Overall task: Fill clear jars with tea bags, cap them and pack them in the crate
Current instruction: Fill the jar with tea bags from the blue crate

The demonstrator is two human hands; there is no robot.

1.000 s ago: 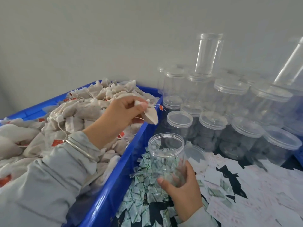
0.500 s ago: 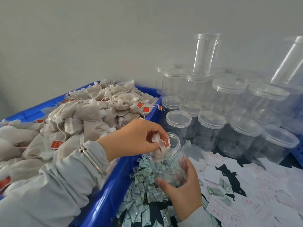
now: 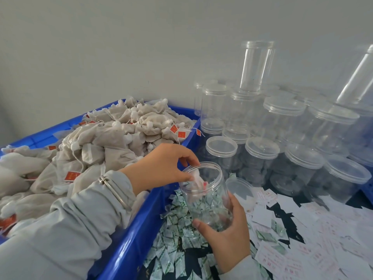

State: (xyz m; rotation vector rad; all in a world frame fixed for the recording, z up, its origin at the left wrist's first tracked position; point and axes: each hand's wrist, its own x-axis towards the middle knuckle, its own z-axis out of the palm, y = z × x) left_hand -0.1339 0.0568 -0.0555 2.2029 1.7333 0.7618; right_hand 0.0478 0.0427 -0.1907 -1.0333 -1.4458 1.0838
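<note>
My right hand (image 3: 226,235) grips an open clear jar (image 3: 203,201) from its lower right, holding it upright just right of the blue crate's wall (image 3: 141,223). My left hand (image 3: 161,168) reaches over that wall to the jar's mouth, and its thumb and fingertips pinch the top of a white tea bag (image 3: 196,179) with a red tag that hangs inside the jar's upper part. The crate is heaped with tea bags (image 3: 113,142) bearing red tags. A loose clear lid (image 3: 239,186) lies right behind the jar.
Several capped empty clear jars (image 3: 260,158) stand stacked at the back right against the grey wall, with taller jars (image 3: 256,65) on top. Small green-white sachets (image 3: 175,239) and white paper slips (image 3: 302,249) cover the dark table around the jar.
My left hand carried a tea bag from above the crate's heap down to the jar's mouth, and the bag now hangs inside the jar. My right hand kept holding the jar.
</note>
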